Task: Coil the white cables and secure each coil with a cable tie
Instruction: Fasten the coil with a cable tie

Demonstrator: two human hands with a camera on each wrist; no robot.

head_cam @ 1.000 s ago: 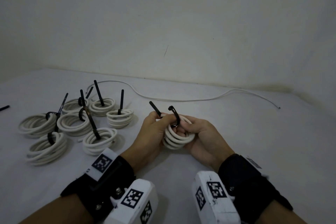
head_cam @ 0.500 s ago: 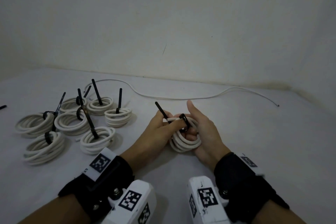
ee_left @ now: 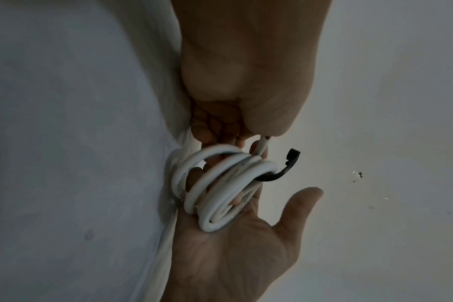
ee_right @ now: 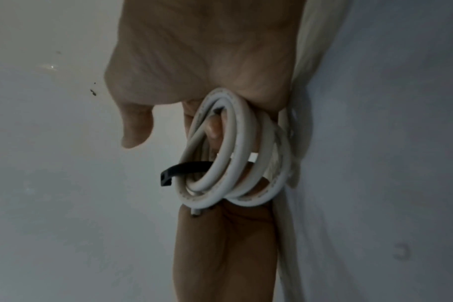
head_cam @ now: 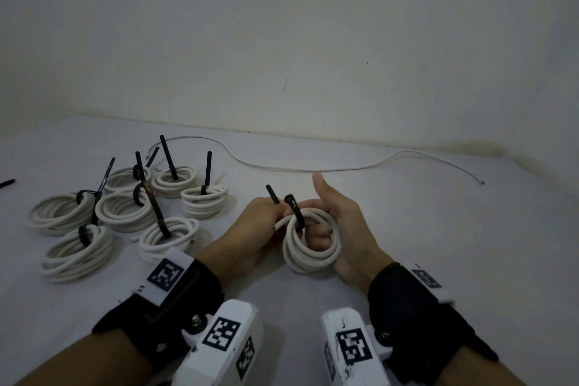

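A white cable coil (head_cam: 310, 249) stands on edge between my hands, low over the white surface. My right hand (head_cam: 340, 229) has its fingers curled through the coil's middle, thumb sticking straight up. My left hand (head_cam: 258, 224) grips the tail of a black cable tie (head_cam: 295, 210) together with the loose cable end. The tie passes round the coil's top, its head free above. In the left wrist view the coil (ee_left: 220, 183) lies in the right palm (ee_left: 233, 255) and the tie head (ee_left: 290, 161) hooks outward. In the right wrist view the tie (ee_right: 184, 168) crosses the coil (ee_right: 236, 155).
Several tied coils (head_cam: 125, 213) with upright black tie tails sit at the left. A loose white cable (head_cam: 344, 169) trails along the back near the wall. A black tie (head_cam: 7, 182) lies at the far left edge.
The right thumb has lifted off the coil and now points up. The coil has tipped more upright and shifted slightly right, with the cable end now sticking out by the left hand.
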